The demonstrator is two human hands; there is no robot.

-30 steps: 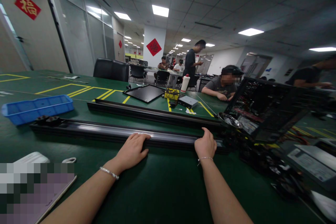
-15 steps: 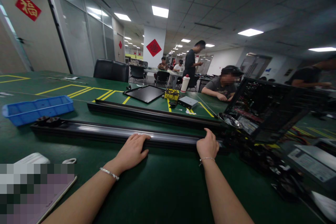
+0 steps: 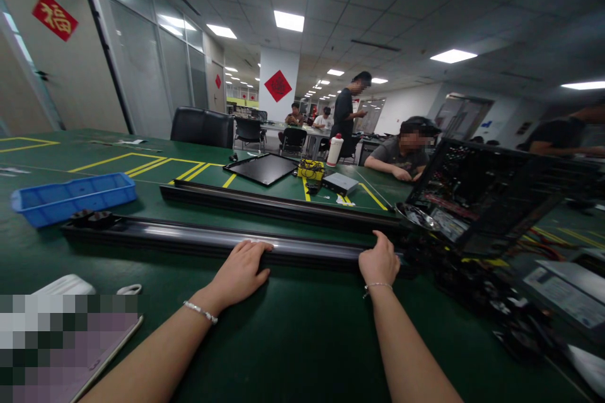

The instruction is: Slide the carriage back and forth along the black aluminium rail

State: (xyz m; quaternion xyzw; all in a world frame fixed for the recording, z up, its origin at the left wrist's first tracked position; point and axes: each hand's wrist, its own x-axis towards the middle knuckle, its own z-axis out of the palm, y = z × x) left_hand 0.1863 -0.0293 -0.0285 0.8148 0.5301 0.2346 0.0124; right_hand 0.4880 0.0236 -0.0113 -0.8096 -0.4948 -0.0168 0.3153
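Lying under both hands, the near black rail (image 3: 189,237) touches their fingers (image 3: 248,247).

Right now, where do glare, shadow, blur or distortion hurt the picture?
All in the head view: glare streaks the near rail; the inside of the case is mostly dark; the metal box near the right edge looks stretched and soft; a mosaic hides part of the lower left.

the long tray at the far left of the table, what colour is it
The tray is blue, clearest in the head view.
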